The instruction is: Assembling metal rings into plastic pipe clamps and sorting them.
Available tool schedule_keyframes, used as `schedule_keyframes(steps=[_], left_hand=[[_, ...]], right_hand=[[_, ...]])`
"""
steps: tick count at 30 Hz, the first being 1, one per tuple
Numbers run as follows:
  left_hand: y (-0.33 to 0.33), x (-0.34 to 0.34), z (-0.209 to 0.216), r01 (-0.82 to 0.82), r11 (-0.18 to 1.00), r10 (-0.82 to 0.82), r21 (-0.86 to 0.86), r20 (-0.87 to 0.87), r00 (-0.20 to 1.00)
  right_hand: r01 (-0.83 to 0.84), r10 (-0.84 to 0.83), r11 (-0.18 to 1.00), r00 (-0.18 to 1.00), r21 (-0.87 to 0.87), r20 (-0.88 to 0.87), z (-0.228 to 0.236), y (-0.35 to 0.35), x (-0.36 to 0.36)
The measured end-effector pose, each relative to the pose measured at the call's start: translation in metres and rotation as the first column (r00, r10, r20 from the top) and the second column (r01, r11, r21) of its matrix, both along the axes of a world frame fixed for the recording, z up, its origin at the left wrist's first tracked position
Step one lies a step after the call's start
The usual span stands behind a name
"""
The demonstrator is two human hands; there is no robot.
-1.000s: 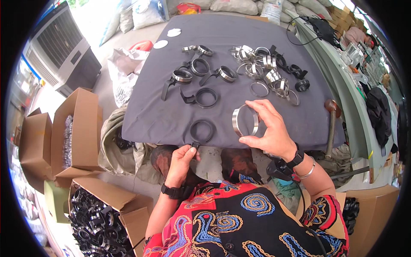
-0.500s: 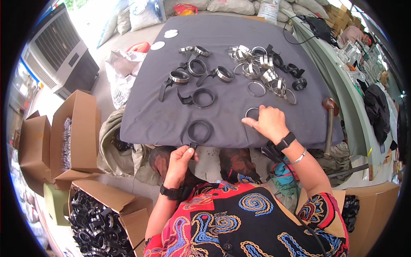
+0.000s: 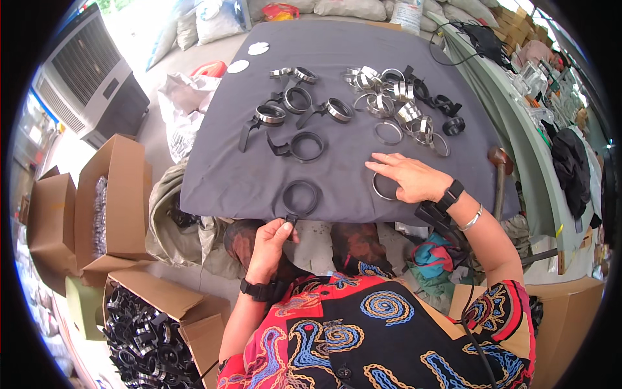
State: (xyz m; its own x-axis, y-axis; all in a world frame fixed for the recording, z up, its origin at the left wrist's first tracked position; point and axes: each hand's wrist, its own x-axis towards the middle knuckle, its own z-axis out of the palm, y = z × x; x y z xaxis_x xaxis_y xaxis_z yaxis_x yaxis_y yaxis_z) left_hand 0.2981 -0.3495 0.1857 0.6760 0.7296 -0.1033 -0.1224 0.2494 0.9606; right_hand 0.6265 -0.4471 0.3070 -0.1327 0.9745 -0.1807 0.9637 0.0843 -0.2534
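Observation:
My left hand (image 3: 269,245) is closed, pinching the short handle of a black plastic ring (image 3: 316,197) at the table's front edge. The ring itself lies on the dark grey cloth. My right hand (image 3: 418,179) has its fingers stretched out to the left, over a thin silver metal ring (image 3: 375,188) on the cloth; part of that ring is hidden under the hand. Farther off lies another black ring with a handle (image 3: 307,158). Behind it are several black handled rings with silver bands (image 3: 338,110).
A pile of silver metal rings (image 3: 408,113) lies at the back right, with a few black rings beside it. A hammer (image 3: 499,178) rests along the right edge of the table (image 3: 220,152). An open carton (image 3: 188,303) of black rings stands at lower left.
My right hand has shifted right and nearer, its fingers now stretched out. The silver ring near it has come slightly nearer too. My left hand still pinches the black ring's handle.

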Motion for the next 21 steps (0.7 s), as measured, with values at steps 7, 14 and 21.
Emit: schedule_keyframes(steps=[7,14,21], left_hand=[[0.000,-0.001,0.001,0.002,1.000,-0.002,-0.002,-0.011,1.000],[0.002,0.001,-0.009,-0.011,1.000,0.011,0.002,0.031,0.999],[0.003,-0.002,-0.005,-0.001,0.999,-0.001,0.051,0.031,1.000]], right_hand=[[-0.173,0.166,0.985,0.959,0.009,0.231,0.005,-0.008,-0.007],[-0.141,0.102,0.970,0.975,0.196,0.196,0.026,-0.011,-0.031],[-0.414,0.178,0.695,0.891,0.587,0.418,0.038,-0.013,-0.070]])
